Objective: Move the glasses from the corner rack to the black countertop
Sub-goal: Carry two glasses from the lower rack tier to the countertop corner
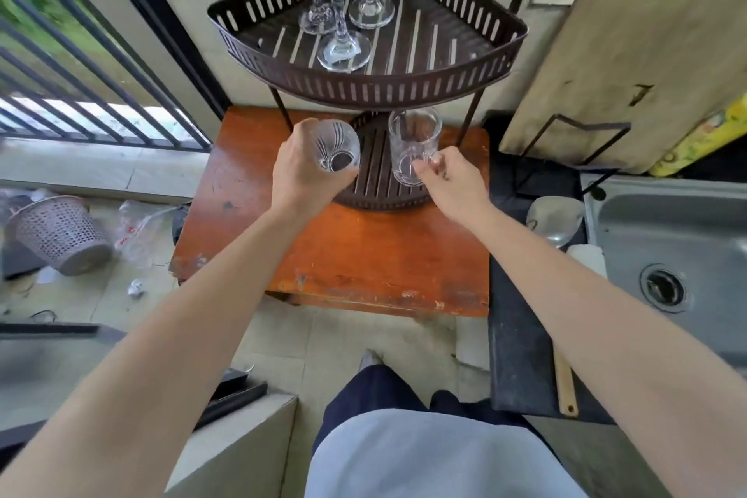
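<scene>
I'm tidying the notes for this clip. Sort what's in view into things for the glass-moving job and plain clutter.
Job:
- etched tumbler in left hand
- clear tumbler in right hand
- three stemmed glasses
- corner rack
- black countertop

Clutter:
- tipped basket
- plastic bag
- sink
- wooden table

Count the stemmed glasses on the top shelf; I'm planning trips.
3: front, back left, back right, clustered on the shelf's left side; bowls cropped, others may be hidden.
</scene>
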`<state>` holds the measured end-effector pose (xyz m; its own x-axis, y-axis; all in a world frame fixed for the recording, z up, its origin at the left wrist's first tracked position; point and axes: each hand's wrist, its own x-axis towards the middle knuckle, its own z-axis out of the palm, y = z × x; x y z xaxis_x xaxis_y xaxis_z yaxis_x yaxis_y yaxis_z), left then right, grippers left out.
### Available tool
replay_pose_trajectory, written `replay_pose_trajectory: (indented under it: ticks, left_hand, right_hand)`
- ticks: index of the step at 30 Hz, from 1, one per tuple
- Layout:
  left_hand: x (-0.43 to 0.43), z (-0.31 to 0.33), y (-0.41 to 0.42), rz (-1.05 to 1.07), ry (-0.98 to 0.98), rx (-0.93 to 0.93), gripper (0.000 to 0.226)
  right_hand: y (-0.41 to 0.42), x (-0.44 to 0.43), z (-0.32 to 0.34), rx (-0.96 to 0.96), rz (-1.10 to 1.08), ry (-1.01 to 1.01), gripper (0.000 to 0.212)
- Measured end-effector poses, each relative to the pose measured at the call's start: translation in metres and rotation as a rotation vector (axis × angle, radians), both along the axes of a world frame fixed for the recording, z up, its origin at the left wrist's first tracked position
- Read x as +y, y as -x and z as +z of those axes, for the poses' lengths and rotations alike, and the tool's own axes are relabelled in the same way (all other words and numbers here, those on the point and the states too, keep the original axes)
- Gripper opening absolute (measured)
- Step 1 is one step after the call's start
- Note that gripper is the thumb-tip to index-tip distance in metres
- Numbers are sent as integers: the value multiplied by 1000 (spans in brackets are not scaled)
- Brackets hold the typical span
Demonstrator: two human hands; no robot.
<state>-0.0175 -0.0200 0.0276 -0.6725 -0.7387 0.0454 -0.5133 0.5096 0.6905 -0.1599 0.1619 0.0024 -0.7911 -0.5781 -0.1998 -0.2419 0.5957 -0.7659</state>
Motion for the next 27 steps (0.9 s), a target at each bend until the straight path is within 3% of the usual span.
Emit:
replay_pose_trajectory:
  ticks: [8,17,27]
  left_hand:
    - [66,6,0,-114,-26,20,83]
    - [218,6,56,-668,-28,79,80]
    - [478,58,65,-1158,-28,134,86]
  right_hand:
    - [-32,102,24,21,-190,-20,58]
    - [-77,284,29,98,-693,-154,60]
    - [-183,513,56,258,-1206,-19,60]
